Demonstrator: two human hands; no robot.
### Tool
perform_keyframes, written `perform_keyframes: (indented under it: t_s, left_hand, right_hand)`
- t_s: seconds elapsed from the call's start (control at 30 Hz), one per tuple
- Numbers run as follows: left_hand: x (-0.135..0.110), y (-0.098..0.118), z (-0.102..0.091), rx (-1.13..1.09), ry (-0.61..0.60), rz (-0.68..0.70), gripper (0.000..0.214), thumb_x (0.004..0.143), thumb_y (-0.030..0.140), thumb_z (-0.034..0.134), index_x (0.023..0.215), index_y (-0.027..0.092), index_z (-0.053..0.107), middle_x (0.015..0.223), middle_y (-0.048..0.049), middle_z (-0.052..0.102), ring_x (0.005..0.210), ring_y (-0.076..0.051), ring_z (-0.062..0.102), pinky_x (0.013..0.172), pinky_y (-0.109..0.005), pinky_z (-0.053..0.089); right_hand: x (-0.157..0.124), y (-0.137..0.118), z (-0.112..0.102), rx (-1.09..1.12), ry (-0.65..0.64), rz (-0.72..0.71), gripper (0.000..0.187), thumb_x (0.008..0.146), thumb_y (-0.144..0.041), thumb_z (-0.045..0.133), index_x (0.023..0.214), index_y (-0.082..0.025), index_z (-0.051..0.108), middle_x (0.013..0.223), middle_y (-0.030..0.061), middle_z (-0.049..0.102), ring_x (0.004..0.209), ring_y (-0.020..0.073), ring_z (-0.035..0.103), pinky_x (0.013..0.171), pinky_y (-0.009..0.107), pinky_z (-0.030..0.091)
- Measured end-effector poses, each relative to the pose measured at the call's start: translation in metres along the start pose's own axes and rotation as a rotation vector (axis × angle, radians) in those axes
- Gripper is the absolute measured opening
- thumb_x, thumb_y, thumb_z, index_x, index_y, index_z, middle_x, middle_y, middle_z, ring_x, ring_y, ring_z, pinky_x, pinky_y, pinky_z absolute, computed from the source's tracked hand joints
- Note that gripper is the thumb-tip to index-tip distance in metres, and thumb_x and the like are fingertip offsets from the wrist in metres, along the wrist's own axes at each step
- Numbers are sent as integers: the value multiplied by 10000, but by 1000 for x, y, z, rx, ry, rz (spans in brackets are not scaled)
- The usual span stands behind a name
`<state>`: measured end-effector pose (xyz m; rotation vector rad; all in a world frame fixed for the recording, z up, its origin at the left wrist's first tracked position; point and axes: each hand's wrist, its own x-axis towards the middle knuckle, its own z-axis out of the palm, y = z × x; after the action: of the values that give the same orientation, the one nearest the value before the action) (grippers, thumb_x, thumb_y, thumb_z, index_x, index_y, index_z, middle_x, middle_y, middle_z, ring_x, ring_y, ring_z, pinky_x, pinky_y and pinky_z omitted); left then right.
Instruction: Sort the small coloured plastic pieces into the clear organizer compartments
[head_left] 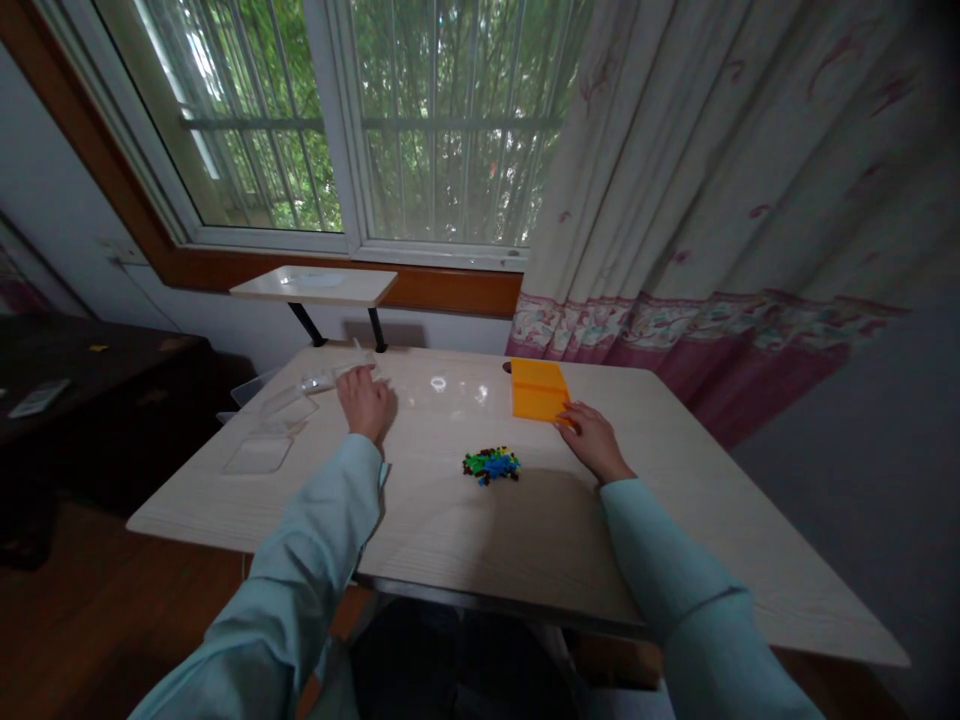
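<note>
On the left side of the table, my left hand [364, 403] is curled closed among clear plastic pieces. What its fingers hold, if anything, I cannot make out. A transparent plastic sheet or tray [450, 392] lies just right of that hand. My right hand [594, 440] grips the near right corner of an orange open box [540, 388], thumb and fingers at its edge. A small heap of green, blue, yellow and dark beads or tiny blocks [492, 465] sits on the table between both hands, nearer to me than the box.
Clear plastic containers or lids [259, 454] lie at the table's left. A raised white shelf [315, 285] on black legs stands at the back left. Behind the pale wooden table [720, 540] are a barred window and a flowered curtain [660, 260].
</note>
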<state>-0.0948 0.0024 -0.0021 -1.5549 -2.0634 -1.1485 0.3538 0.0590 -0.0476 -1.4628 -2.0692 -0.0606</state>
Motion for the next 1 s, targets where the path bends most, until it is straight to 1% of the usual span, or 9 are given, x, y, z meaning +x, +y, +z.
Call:
perform_keyframes:
  t_s: [0.1,0.23,0.33,0.43,0.53,0.67,0.77,0.87,1.0]
  left_hand:
    - [1,-27,5,150,22,-82,515,845,228,489,1317,23,486,1297,-251,521,1271,-379,402,1083,-523,279]
    - [-3,-39,14,243,-95,-86,544,833,232,482,1324,-3,478,1227,-282,572,1262,-421,416,1026,-563,312]
    - [-5,-28,17,248,-159,-3,541,841,237,484,1337,20,481,1189,-271,602,1258,-415,418,1031,-576,297]
    - [-8,-9,18,188,-251,88,496,859,255,488,1316,65,520,1166,-240,630,1215,-397,450,1017,-574,317]
    - [-15,12,22,18,-355,225,448,896,289,481,1297,100,550,1130,-185,666,1153,-344,501,1002,-505,373]
    - [-25,32,25,-198,-449,439,425,910,318,504,1300,158,561,1210,-137,650,1164,-286,515,1032,-442,386]
    - [-25,35,20,-223,-455,476,415,895,349,534,1274,187,590,1203,-122,654,1158,-287,519,1030,-440,385]
    - [-20,29,13,-136,-462,478,357,849,383,590,1150,208,672,1083,-115,684,1097,-312,531,977,-446,398]
    - [-14,19,9,-34,-461,478,294,821,307,580,1057,202,721,1011,-118,690,1042,-321,533,912,-451,407]
  right_hand:
    - [1,2,1,16,-14,-16,281,855,-350,565,1003,-202,752,1259,110,666,1232,283,562,1078,471,410]
    - [3,4,3,15,-24,-18,288,868,-357,559,1023,-207,750,1268,103,655,1225,279,562,1069,467,413]
    - [3,3,3,19,-30,-11,289,872,-355,561,1030,-204,751,1268,106,652,1215,278,566,1063,458,418]
    - [3,2,3,19,-34,-2,287,875,-355,563,1039,-211,750,1264,100,652,1212,275,567,1061,452,421]
    - [3,1,2,26,-35,-5,295,879,-360,561,1045,-204,749,1257,106,653,1206,270,572,1061,443,426]
    - [2,1,1,46,-26,-4,292,879,-358,560,1045,-208,748,1264,103,650,1207,265,571,1063,444,427]
    - [1,-1,0,54,-23,5,285,877,-356,559,1038,-212,746,1259,98,652,1211,261,568,1060,449,429]
    - [1,-3,-2,51,-29,13,286,875,-355,560,1038,-208,743,1263,100,651,1213,255,568,1059,442,428]
    - [0,-8,-6,30,-54,33,278,873,-338,565,1042,-207,742,1297,105,641,1236,262,557,1075,466,400]
